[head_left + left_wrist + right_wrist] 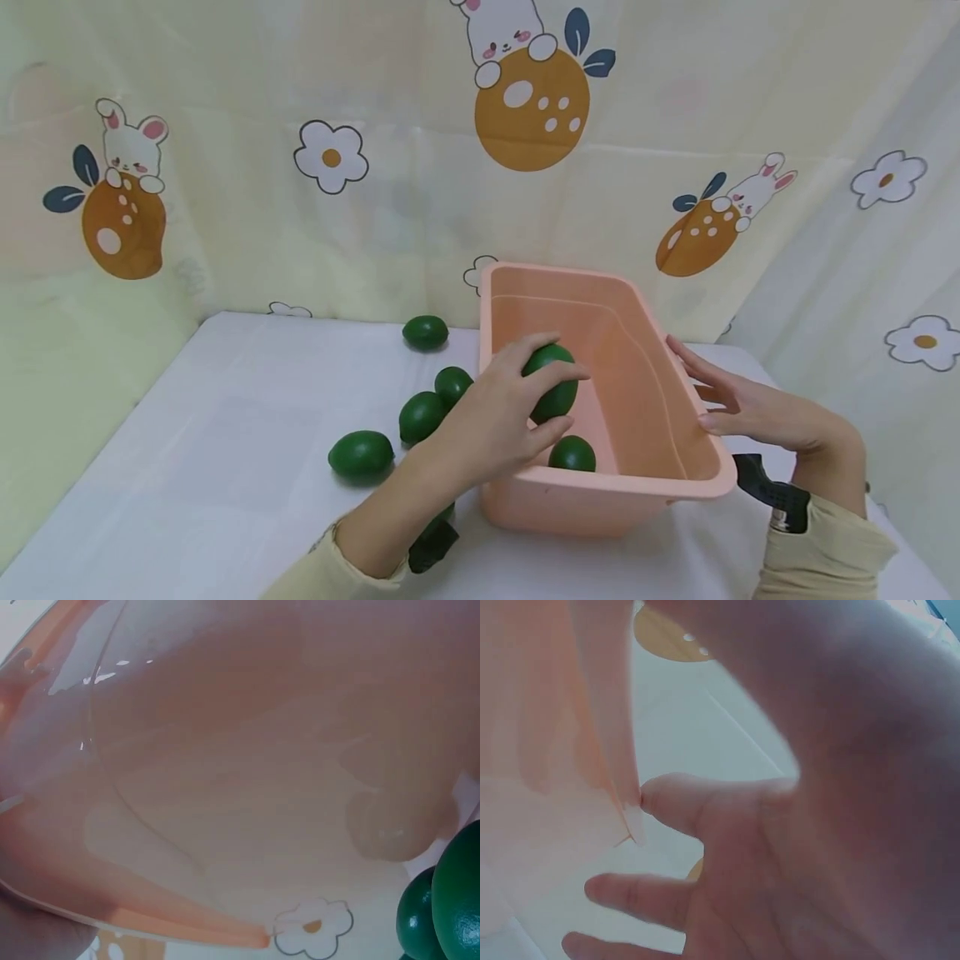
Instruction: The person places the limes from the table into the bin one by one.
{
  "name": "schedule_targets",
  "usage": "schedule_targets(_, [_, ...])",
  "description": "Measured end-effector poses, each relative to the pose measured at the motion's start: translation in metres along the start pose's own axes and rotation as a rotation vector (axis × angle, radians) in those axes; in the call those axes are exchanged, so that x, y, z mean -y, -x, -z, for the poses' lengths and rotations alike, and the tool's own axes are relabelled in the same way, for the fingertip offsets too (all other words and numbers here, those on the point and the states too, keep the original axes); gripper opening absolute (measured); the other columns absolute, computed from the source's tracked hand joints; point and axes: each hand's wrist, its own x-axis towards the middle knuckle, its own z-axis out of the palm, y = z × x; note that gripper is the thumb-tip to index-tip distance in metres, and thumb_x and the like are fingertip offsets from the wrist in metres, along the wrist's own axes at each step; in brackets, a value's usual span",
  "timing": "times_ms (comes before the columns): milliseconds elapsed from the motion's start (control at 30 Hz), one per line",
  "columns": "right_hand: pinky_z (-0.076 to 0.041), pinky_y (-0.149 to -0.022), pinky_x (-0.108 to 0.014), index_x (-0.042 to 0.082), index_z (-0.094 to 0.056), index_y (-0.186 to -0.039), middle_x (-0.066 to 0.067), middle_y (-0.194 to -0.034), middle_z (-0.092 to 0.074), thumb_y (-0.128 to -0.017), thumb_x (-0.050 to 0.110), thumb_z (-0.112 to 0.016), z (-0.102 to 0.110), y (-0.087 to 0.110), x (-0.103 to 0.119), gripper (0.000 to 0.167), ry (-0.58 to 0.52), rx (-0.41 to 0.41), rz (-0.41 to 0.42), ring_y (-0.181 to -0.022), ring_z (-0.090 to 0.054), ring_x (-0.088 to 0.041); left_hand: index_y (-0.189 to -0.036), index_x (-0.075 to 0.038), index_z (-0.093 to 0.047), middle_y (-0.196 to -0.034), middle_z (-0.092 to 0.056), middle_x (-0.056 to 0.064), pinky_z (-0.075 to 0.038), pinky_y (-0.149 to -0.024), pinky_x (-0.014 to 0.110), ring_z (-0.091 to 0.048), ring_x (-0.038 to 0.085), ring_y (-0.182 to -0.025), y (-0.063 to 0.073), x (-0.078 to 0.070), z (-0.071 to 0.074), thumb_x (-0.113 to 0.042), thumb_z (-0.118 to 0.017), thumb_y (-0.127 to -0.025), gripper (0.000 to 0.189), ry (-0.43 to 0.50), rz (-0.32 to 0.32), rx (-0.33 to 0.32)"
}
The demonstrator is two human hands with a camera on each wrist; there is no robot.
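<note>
My left hand (498, 408) holds a green lime (553, 400) over the inside of a pink plastic bin (600, 500), fingers and thumb spread around the fruit. A second lime (572, 454) lies in the bin by the near wall. On the bin's right side, my right hand (765, 414) touches the rim, its fingers extended along the outer wall. The right wrist view shows one fingertip against the rim (634, 817), with other fingers straight and apart from it. In the left wrist view, the bin wall (225, 750) fills most of the picture.
Left of the bin, several limes lie on the white table (247, 433): a far lime (425, 332), a near-left lime (362, 456), and others between. My left wrist partly hides one lime (444, 515). A patterned curtain (405, 225) hangs behind.
</note>
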Motion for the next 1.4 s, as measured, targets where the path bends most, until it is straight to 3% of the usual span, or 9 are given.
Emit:
schedule_targets(133, [-0.047,-0.090,-0.026,0.028,0.003,-0.153,0.000,-0.162,-0.001,-0.093,0.020,-0.054,0.000,0.003,-0.003,0.083,0.000,0.022,0.060,-0.130,-0.032,0.009,-0.129,-0.031,-0.054,-0.149,-0.032,0.002,-0.045,-0.101,0.034,-0.040,0.022,-0.133,-0.001,-0.001,-0.001,-0.033,-0.063,-0.090,0.040,-0.009,0.017,0.020])
schedule_targets(367, [-0.046,-0.092,-0.025,0.023,0.006,-0.153,-0.004,-0.161,0.005,-0.090,0.017,-0.059,-0.002,0.002,-0.011,0.091,-0.043,0.037,0.114,-0.132,-0.032,0.004,-0.132,-0.036,-0.050,-0.152,-0.025,0.001,-0.047,-0.098,0.035,-0.038,0.022,-0.134,-0.001,-0.004,0.000,-0.032,-0.069,-0.086,0.049,-0.005,0.079,0.063])
schedule_targets(500, [-0.047,-0.092,-0.026,0.026,0.007,-0.153,-0.002,-0.161,0.007,-0.086,0.009,-0.059,-0.001,0.002,-0.009,0.095,-0.061,0.041,0.090,-0.130,-0.034,0.003,-0.135,-0.039,-0.045,-0.154,-0.020,0.001,-0.048,-0.097,0.035,-0.038,0.022,-0.134,-0.001,-0.004,0.002,-0.029,-0.071,-0.084,0.059,0.014,0.118,0.078])
schedule_targets(767, [-0.047,-0.090,-0.034,0.032,0.005,-0.152,0.004,-0.161,0.002,-0.087,0.015,-0.060,-0.002,0.001,-0.001,0.093,-0.054,0.035,0.025,-0.128,-0.036,0.007,-0.139,-0.037,-0.041,-0.155,-0.019,0.002,-0.049,-0.095,0.032,-0.041,0.021,-0.132,-0.002,-0.004,0.005,-0.019,-0.073,-0.082,0.067,0.053,0.129,0.059])
schedule_targets(933, [-0.046,-0.090,-0.043,0.033,0.004,-0.152,0.004,-0.161,0.000,-0.087,0.014,-0.059,-0.001,0.000,0.003,0.093,-0.068,0.044,0.009,-0.128,-0.037,0.005,-0.138,-0.037,-0.043,-0.153,-0.022,0.001,-0.048,-0.097,0.035,-0.041,0.021,-0.132,-0.001,-0.004,0.005,-0.022,-0.074,-0.082,0.065,0.031,0.132,0.061])
schedule_targets(1167, [-0.048,-0.090,-0.038,0.033,0.005,-0.152,0.002,-0.161,-0.002,-0.088,0.015,-0.058,0.000,-0.001,0.001,0.091,-0.065,0.051,0.008,-0.127,-0.039,0.004,-0.138,-0.040,-0.041,-0.153,-0.027,-0.002,-0.047,-0.097,0.042,-0.041,0.022,-0.133,-0.002,-0.002,0.003,-0.030,-0.074,-0.081,0.067,0.023,0.141,0.079])
schedule_targets(1233, [-0.047,-0.090,-0.040,0.033,0.005,-0.152,0.000,-0.161,-0.004,-0.088,0.016,-0.059,-0.001,-0.001,0.001,0.092,-0.058,0.039,0.006,-0.128,-0.039,0.000,-0.139,-0.040,-0.041,-0.153,-0.028,-0.002,-0.047,-0.096,0.043,-0.042,0.022,-0.132,-0.003,-0.001,0.002,-0.031,-0.074,-0.081,0.067,0.020,0.138,0.079])
schedule_targets(1400, [-0.045,-0.089,-0.055,0.035,0.003,-0.152,-0.006,-0.160,-0.008,-0.087,0.018,-0.061,-0.003,-0.001,0.003,0.093,-0.058,0.010,-0.021,-0.133,-0.033,-0.037,-0.141,-0.041,-0.038,-0.154,-0.025,-0.003,-0.046,-0.097,0.045,-0.040,0.022,-0.135,-0.003,0.000,0.001,-0.033,-0.073,-0.082,0.068,0.025,0.145,0.090])
